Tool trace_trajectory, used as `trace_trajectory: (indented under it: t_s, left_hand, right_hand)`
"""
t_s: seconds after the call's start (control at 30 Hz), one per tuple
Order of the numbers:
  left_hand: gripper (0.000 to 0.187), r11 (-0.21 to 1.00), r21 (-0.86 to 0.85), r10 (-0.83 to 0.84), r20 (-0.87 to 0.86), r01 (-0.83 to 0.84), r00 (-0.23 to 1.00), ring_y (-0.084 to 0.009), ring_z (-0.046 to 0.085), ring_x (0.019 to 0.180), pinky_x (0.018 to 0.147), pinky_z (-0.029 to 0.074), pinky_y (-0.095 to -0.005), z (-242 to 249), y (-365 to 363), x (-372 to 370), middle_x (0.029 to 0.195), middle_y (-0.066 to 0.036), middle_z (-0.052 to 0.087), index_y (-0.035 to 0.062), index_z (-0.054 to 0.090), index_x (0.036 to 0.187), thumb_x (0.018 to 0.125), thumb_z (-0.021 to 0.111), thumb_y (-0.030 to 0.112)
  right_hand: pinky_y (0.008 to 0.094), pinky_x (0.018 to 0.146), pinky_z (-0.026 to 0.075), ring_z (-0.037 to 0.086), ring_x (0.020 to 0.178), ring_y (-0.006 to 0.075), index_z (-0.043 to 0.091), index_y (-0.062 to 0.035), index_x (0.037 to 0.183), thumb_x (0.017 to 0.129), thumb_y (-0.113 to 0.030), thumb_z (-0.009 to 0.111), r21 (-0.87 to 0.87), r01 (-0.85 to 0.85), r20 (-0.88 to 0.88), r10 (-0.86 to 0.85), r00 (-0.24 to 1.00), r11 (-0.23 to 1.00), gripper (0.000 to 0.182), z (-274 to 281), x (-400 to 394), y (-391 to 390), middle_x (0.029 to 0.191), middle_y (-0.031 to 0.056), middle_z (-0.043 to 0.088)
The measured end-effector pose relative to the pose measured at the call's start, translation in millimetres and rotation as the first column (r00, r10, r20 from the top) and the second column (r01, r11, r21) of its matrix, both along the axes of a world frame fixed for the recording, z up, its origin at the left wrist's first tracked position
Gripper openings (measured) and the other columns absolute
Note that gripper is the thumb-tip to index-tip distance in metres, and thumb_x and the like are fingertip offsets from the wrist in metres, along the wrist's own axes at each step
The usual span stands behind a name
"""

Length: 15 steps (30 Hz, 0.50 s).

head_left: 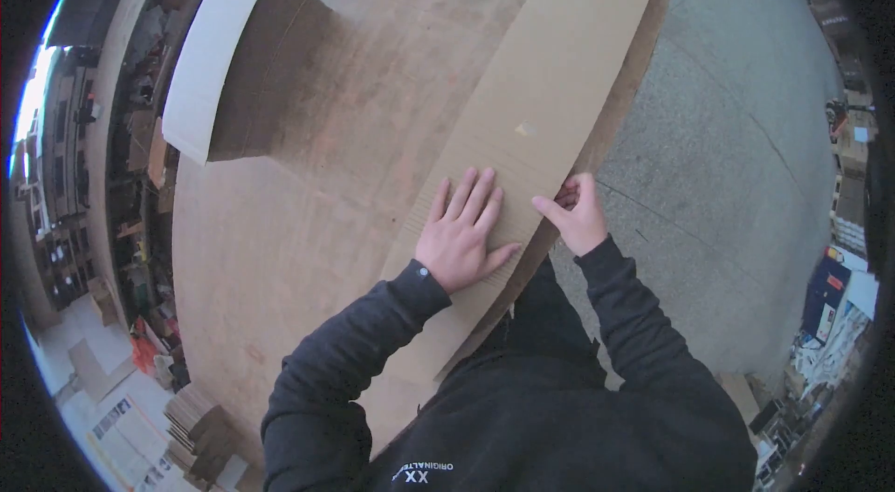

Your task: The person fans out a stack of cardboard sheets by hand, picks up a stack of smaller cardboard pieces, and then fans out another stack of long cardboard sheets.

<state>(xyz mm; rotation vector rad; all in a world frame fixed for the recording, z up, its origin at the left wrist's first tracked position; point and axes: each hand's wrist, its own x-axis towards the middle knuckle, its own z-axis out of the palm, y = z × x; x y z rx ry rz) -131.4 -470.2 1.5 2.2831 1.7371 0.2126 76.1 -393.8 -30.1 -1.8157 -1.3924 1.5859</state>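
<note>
A long strip of tan cardboard (pixel 550 54) lies along the right edge of a large brown work table (pixel 280 240). My left hand (pixel 466 236) rests palm down on the strip, fingers spread. At the strip's right edge, my right hand (pixel 576 212) pinches the cardboard between thumb and fingers; the fingertips are partly hidden. A small torn mark (pixel 524 129) shows on the strip above my hands.
A folded cardboard piece with a white face (pixel 219 54) stands at the table's upper left. Cluttered shelves (pixel 140 166) run along the left. Grey concrete floor (pixel 718 157) lies to the right, with boxes and papers (pixel 830 306) at the far right. Cardboard pieces (pixel 193 417) are stacked lower left.
</note>
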Motion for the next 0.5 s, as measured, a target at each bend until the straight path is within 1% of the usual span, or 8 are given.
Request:
trace_trajectory:
  t_s: [0.13, 0.2, 0.23, 0.3, 0.4, 0.5]
  left_hand:
    - [0.08, 1.0, 0.018, 0.023, 0.027, -0.024, 0.999, -0.0345, 0.035, 0.144, 0.118, 0.025, -0.0527, 3.2, -2.5, 0.5, 0.153, -0.017, 0.04, 0.0053, 0.051, 0.14, 0.091, 0.048, 0.068]
    - [0.078, 1.0, 0.018, 0.022, 0.029, -0.022, 0.999, -0.035, 0.043, 0.137, 0.116, 0.029, -0.0527, 7.9, -6.2, 1.8, 0.144, -0.017, 0.049, 0.0048, 0.054, 0.137, 0.092, 0.046, 0.068]
    - [0.077, 1.0, 0.018, 0.021, 0.028, -0.021, 0.999, -0.0351, 0.045, 0.135, 0.116, 0.03, -0.0527, 9.0, -8.4, 1.8, 0.142, -0.017, 0.051, 0.0047, 0.054, 0.136, 0.093, 0.046, 0.068]
    - [0.079, 1.0, -0.013, 0.017, 0.007, -0.017, 1.0, -0.035, 0.041, 0.139, 0.116, 0.029, -0.0523, 7.9, -13.8, 0.1, 0.147, -0.017, 0.047, 0.0058, 0.048, 0.142, 0.093, 0.046, 0.067]
    - [0.08, 0.999, -0.036, 0.013, -0.007, -0.014, 1.0, -0.0345, 0.037, 0.142, 0.117, 0.027, -0.0519, 4.6, -20.4, -2.7, 0.152, -0.017, 0.042, 0.0064, 0.044, 0.146, 0.093, 0.046, 0.067]
    - [0.079, 1.0, -0.016, 0.019, -0.009, -0.019, 1.0, -0.0334, 0.037, 0.143, 0.118, 0.027, -0.0508, 4.0, -22.0, -2.1, 0.154, -0.016, 0.04, 0.0068, 0.046, 0.145, 0.093, 0.046, 0.066]
  right_hand:
    - [0.0308, 0.073, 0.049, 0.058, 0.08, 0.017, 0.046, -0.0086, 0.102, 0.075, -0.028, 0.084, -0.017, -0.027, 0.005, 0.027, 1.0, 0.999, 0.051, 9.1, -2.2, -8.7, 0.096, 0.008, 0.057]
    - [0.0308, 0.073, 0.048, 0.056, 0.08, 0.0165, 0.047, -0.0093, 0.101, 0.075, -0.031, 0.084, -0.041, -0.04, 0.026, 0.041, 0.999, 0.998, 0.05, 7.2, -0.7, -11.7, 0.094, 0.0064, 0.057]
    - [0.0308, 0.073, 0.048, 0.056, 0.08, 0.0164, 0.047, -0.0095, 0.1, 0.075, -0.031, 0.084, -0.047, -0.042, 0.029, 0.044, 0.999, 0.998, 0.05, 7.4, -0.6, -12.3, 0.094, 0.006, 0.057]
    - [0.0303, 0.072, 0.046, 0.054, 0.079, 0.0154, 0.047, -0.0104, 0.097, 0.077, -0.032, 0.083, -0.05, -0.051, 0.022, 0.052, 0.998, 0.997, 0.047, 8.6, -2.4, -11.5, 0.092, 0.0042, 0.054]
    - [0.0303, 0.072, 0.046, 0.054, 0.079, 0.0157, 0.048, -0.0104, 0.097, 0.078, -0.034, 0.082, -0.045, -0.056, 0.025, 0.058, 0.998, 0.997, 0.046, 8.7, -4.3, -12.6, 0.092, 0.0041, 0.054]
    - [0.0301, 0.073, 0.047, 0.056, 0.08, 0.0156, 0.049, -0.0103, 0.1, 0.078, -0.035, 0.082, -0.025, -0.052, 0.033, 0.053, 0.998, 0.998, 0.047, 4.6, -2.8, -12.7, 0.094, 0.0045, 0.056]
